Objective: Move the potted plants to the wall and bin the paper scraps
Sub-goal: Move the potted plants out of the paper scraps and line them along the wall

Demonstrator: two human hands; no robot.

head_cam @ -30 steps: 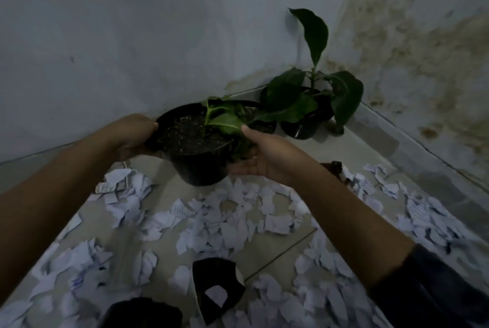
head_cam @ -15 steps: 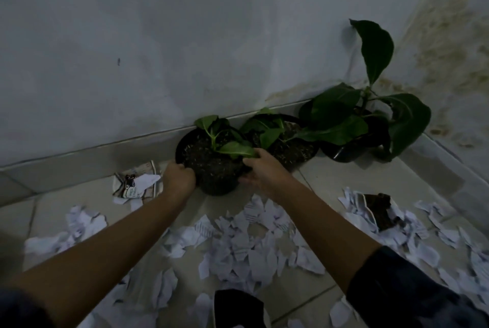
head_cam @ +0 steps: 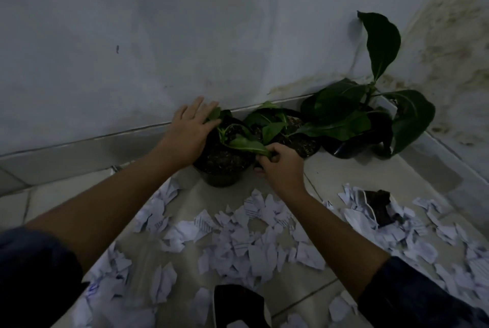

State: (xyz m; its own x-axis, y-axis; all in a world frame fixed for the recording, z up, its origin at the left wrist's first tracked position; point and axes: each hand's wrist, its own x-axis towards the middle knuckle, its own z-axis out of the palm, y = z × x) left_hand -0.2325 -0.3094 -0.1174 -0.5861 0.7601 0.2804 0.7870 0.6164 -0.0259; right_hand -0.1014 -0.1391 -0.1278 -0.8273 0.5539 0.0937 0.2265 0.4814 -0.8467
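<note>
Potted plant (head_cam: 222, 166): soil-heavy, leaves fragile; grip pot rim. L hand (head_cam: 189, 132) open, flat; R hand (head_cam: 280, 166) pinching leaf (head_cam: 248, 145).

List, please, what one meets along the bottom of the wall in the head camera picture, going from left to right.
left hand → small pot → right hand → middle pot → large-leaved plant in the corner.
</note>
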